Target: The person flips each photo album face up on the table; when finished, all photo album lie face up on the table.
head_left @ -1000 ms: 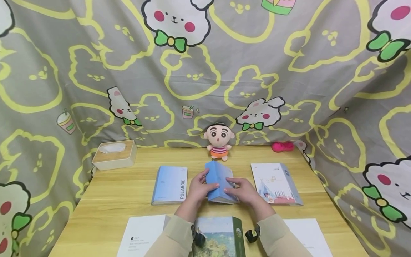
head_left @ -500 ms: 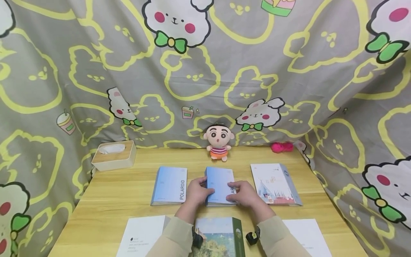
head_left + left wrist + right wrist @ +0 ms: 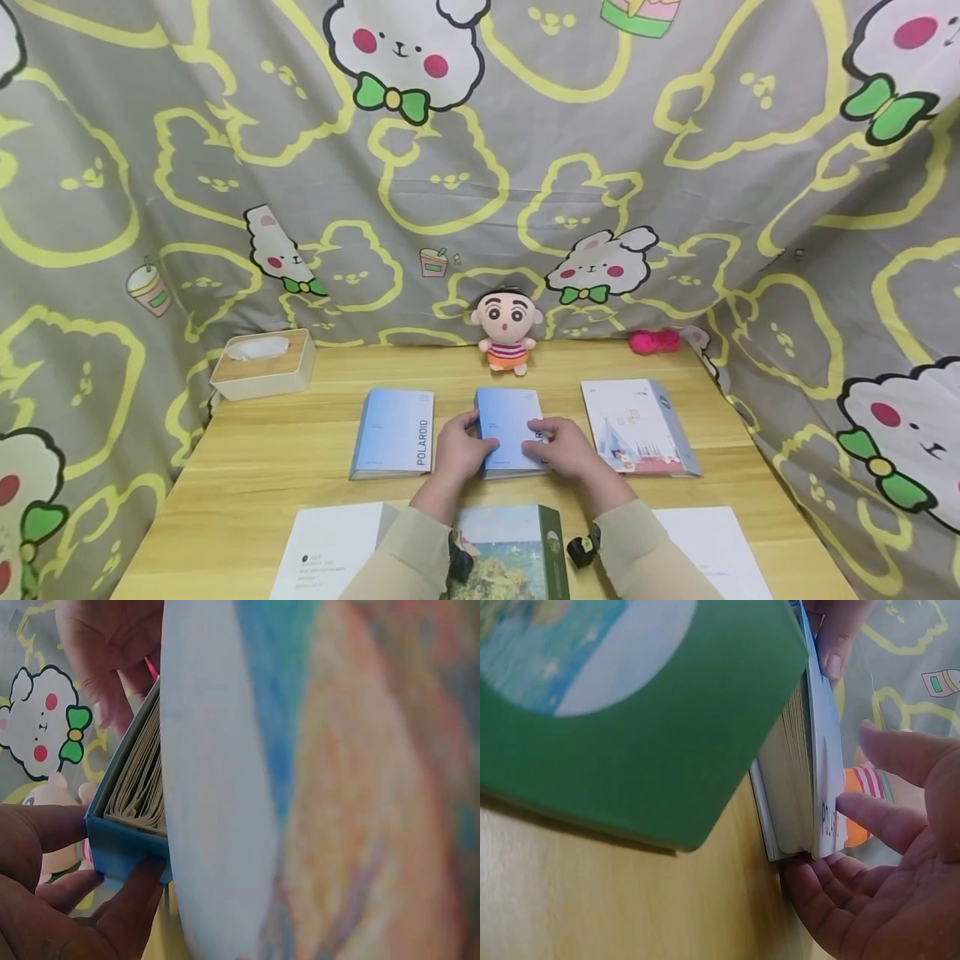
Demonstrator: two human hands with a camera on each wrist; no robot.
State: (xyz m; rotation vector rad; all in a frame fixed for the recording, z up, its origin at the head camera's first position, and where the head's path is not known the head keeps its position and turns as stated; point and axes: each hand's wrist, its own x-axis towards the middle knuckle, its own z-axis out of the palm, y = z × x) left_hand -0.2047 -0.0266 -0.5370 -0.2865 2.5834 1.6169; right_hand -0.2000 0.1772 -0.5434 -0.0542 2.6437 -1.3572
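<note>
A blue photo album [image 3: 510, 425] with POLAROID lettering lies cover up near the table's middle. My left hand [image 3: 461, 446] holds its left side, thumb over the cover and fingers along the spine. At the right edge my right hand [image 3: 564, 448] grips it, covering part of the lettering. In the left wrist view the album's blue spine [image 3: 124, 851] sits between left thumb and fingers, with thick pages showing at the end. The right wrist view shows right fingers [image 3: 821, 900] under the page edge [image 3: 791, 772] and others at the cover.
A matching blue album [image 3: 393, 429] lies left, an illustrated white one [image 3: 630, 425] right. In front are a painted-cover book [image 3: 510, 558] and two white books [image 3: 326, 542] [image 3: 708, 546]. Behind stand a plush doll [image 3: 507, 333], a tissue box [image 3: 262, 367] and a pink bundle [image 3: 654, 342].
The blue album, tilted with its spine turned up a second ago, has come down flat with its cover facing up. Both hands have stayed at its sides.
</note>
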